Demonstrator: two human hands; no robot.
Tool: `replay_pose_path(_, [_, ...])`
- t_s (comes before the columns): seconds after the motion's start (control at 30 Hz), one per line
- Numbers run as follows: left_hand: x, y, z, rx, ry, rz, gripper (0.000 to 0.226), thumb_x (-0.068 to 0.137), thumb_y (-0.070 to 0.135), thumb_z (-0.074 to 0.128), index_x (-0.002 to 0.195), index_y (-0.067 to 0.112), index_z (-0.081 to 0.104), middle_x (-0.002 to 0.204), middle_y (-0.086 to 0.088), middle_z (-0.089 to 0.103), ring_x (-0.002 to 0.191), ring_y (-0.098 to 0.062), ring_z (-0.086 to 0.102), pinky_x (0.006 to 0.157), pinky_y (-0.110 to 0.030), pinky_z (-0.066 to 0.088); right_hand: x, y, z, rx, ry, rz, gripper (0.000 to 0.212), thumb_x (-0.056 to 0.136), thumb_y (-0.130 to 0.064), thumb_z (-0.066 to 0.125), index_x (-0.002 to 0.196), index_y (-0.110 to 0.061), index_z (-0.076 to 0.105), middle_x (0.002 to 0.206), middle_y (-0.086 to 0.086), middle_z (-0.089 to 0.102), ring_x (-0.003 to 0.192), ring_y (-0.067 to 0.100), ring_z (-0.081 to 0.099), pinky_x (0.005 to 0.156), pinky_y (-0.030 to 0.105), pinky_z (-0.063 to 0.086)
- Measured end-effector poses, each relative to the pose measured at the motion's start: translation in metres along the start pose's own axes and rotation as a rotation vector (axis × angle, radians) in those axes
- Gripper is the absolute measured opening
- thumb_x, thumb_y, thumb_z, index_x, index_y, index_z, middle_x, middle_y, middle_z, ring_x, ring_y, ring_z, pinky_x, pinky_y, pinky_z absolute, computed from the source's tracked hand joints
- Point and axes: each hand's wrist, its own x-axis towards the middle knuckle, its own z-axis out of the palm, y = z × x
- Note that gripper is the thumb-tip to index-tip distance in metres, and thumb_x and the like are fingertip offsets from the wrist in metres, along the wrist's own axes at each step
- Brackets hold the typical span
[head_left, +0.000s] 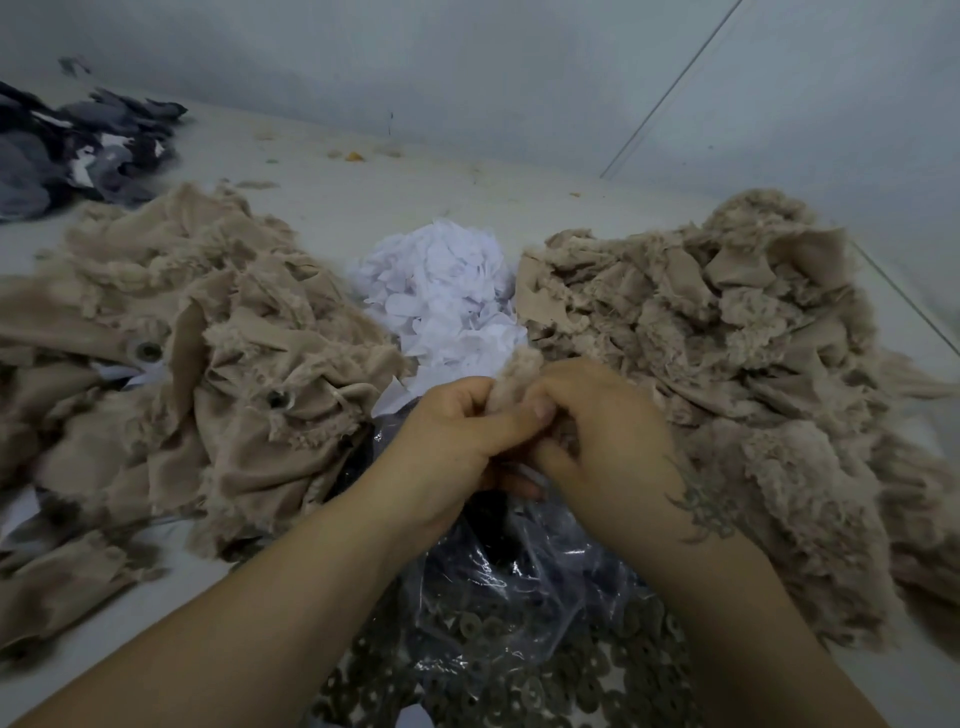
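My left hand and my right hand meet at the middle of the view, both gripping one small beige fuzzy fabric piece between thumbs and fingers. A pile of beige fuzzy fabric pieces with dark round washers fixed on some lies at the left. A second pile of beige fuzzy pieces lies at the right. Below my hands a clear plastic bag holds several dark round washers.
A heap of small white round pieces sits between the two beige piles. Dark grey and black fabric scraps lie at the far left on the pale table. A grey wall rises behind.
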Motion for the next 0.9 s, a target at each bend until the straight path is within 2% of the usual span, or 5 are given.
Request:
replay_pose_path(0.1, [-0.002,-0.004,0.000,-0.038,0.095,0.017,0.007,0.084,0.009,0.068,0.089,0.005,0.070,0.091,-0.019,0.073,0.079,-0.030,0.070,0.066,-0.037,0.059,-0.003,0.000,0.003,0.002,-0.011,0.004,0.027,0.077,-0.017,0.070,0.094,-0.034,0.058,0.096,-0.013,0.060,0.083,0.001,0.055,0.064,0.013,0.040])
replay_pose_path(0.27, [-0.008,0.002,-0.012,-0.290,0.098,0.039,0.040,0.080,-0.006,0.053,0.120,-0.008,0.057,0.116,-0.025,0.068,0.105,-0.041,0.067,0.086,-0.053,0.057,-0.003,0.012,0.002,-0.065,0.001,0.031,0.067,0.075,-0.016,0.076,0.135,-0.027,0.048,0.111,-0.008,0.062,0.089,0.004,0.051,0.067,0.012,0.037])
replay_pose_path(0.57, [-0.017,0.002,-0.029,-0.336,0.183,-0.062,0.052,0.079,-0.017,0.031,0.124,-0.003,0.054,0.106,-0.021,0.072,0.087,-0.037,0.073,0.061,-0.044,0.058,0.000,0.020,0.001,-0.091,0.026,0.041,0.021,0.071,-0.004,0.078,0.088,-0.015,0.072,0.084,0.005,0.063,0.073,0.014,0.051,0.055,0.010,0.027])
replay_pose_path(0.8, [-0.020,0.010,-0.027,-0.050,0.002,-0.122,0.036,0.067,0.032,0.080,0.093,0.008,0.075,0.098,-0.015,0.073,0.085,-0.030,0.071,0.073,-0.044,0.058,0.001,-0.002,0.007,0.003,0.146,-0.191,0.015,0.067,0.001,0.062,0.070,-0.014,0.061,0.076,-0.006,0.048,0.067,0.003,0.039,0.054,0.013,0.027])
replay_pose_path(0.9, [-0.018,0.005,-0.021,-0.106,0.089,-0.116,0.033,0.069,0.021,0.073,0.091,-0.003,0.068,0.083,-0.017,0.073,0.069,-0.025,0.071,0.063,-0.032,0.059,-0.001,-0.009,0.009,0.045,0.164,-0.258,0.013,0.069,0.001,0.059,0.070,-0.011,0.062,0.078,-0.008,0.047,0.069,0.000,0.039,0.055,0.011,0.029])
